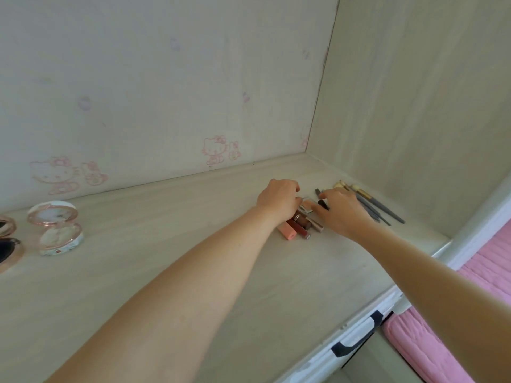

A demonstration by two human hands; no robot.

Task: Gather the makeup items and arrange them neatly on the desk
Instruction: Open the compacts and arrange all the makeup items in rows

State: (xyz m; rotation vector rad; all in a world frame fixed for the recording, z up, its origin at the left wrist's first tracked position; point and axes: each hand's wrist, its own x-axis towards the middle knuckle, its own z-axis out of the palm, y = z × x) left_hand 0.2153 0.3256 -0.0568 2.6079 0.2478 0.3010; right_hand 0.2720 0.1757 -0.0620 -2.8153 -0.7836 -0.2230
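Both hands met over lip tubes [300, 226] at the desk's [166, 261] far right: left hand [279, 199] curled, grip unclear; right hand [341, 210] pinching a small clear case [308, 203].

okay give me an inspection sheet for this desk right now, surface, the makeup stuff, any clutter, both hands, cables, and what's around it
Surface: pale wood-grain desk, bare in the middle.
Job's things: cluster of lip tubes, one peach-pink tube and dark red gloss tubes, lying side by side under the hands; row of long-handled makeup brushes to their right; open round powder compact with mirror at far left, a second open compact cut off by the edge.
Clutter: nothing seen.
Hands: left hand and right hand both on the tube cluster, pinching a small clear-capped item.
Cables: nothing seen.
Surroundings: cartoon-cat wallpaper behind; pink bedding right.
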